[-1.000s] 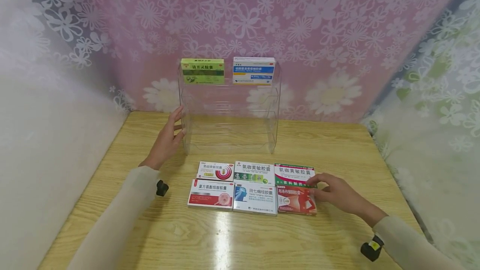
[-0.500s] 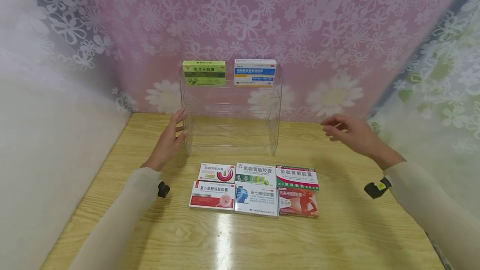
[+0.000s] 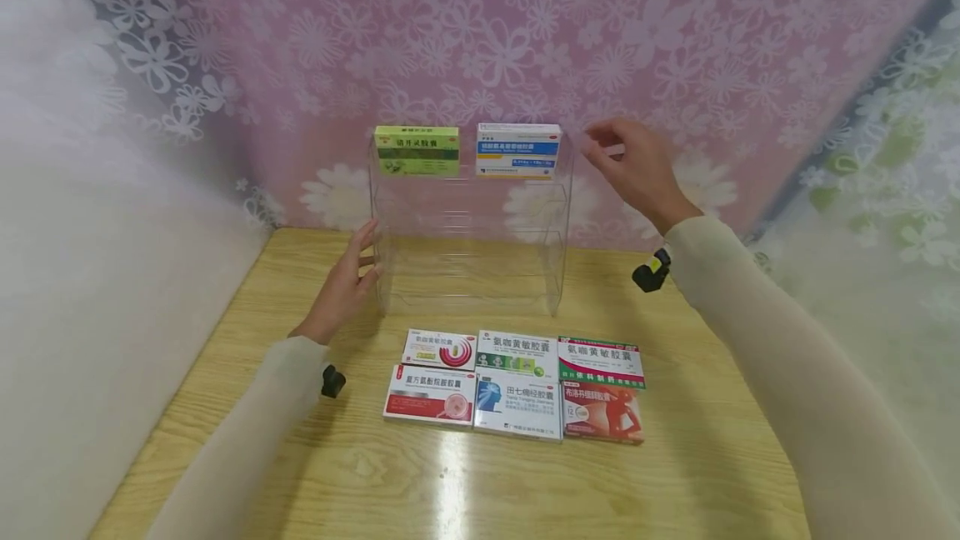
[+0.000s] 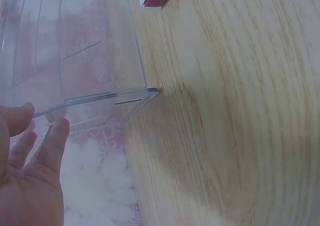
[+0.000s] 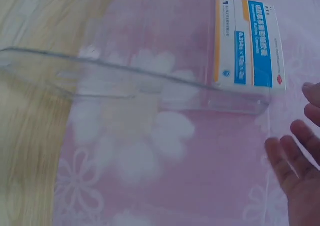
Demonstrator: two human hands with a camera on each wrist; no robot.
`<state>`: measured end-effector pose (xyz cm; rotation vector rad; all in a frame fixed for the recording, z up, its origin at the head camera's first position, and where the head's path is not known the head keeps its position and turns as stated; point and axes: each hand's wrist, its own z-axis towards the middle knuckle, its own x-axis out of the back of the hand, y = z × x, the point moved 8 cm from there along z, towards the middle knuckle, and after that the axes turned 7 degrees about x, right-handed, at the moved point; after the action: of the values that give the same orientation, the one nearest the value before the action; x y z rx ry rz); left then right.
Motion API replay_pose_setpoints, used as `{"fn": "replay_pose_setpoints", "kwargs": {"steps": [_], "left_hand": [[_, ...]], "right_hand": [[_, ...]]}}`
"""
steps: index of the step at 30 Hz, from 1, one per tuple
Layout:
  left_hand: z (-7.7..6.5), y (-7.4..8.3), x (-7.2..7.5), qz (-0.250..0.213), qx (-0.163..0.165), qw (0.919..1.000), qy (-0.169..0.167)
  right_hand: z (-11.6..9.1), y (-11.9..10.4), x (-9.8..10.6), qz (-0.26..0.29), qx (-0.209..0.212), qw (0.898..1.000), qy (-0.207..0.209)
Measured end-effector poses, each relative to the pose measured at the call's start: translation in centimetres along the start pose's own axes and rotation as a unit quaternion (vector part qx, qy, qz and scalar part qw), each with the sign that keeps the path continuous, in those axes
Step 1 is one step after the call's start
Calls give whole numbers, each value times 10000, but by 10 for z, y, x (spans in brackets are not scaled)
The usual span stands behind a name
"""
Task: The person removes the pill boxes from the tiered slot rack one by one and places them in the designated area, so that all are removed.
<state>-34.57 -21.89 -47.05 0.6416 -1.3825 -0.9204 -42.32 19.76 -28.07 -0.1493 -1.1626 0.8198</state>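
A clear acrylic rack [image 3: 468, 269] with stepped tiers stands on the table. My left hand [image 3: 341, 286] is at its left side; in the left wrist view the thumb [image 4: 19, 117] and fingers pinch the edge of the side panel. On the top tier sit a green medicine box [image 3: 417, 152] at left and a white and blue medicine box [image 3: 517, 152] at right. My right hand [image 3: 637, 169] is raised beside the rack's upper right corner, close to the white and blue box. Its fingers [image 5: 280, 161] are loosely bent and hold nothing.
In front of the rack, several medicine boxes lie flat in two rows, among them a white and green box [image 3: 517, 354], a green and red box [image 3: 602, 361] and a red box [image 3: 603, 413]. A floral curtain [image 3: 465, 40] hangs behind the wooden table [image 3: 315, 473].
My right hand has left the flat boxes at the right, rising up and over to the rack's upper right corner. The left hand has stayed at the rack's side.
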Motion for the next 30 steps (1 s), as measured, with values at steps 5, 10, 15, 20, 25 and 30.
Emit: {"fn": "replay_pose_setpoints", "kwargs": {"steps": [5,10,15,20,25,30], "left_hand": [[-1,3,0,15,-43,10000,43],[-2,5,-2,-7,-15,10000,-16],[-1,0,-3,12,-7,10000,1],[0,-1,-2,28,-40,10000,56],[-1,-1,-2,42,-11,9999,93],[-1,-1,-3,37,13,10000,76]], "right_hand": [[29,-10,-19,56,-219,9992,-326],[40,-14,-31,35,-378,9986,-361],[41,-20,-39,-130,-139,9996,-200],[42,-26,-39,-359,32,9993,-113],[41,-30,-46,-141,108,9995,-258],[40,-35,-46,173,324,9993,-27]]}}
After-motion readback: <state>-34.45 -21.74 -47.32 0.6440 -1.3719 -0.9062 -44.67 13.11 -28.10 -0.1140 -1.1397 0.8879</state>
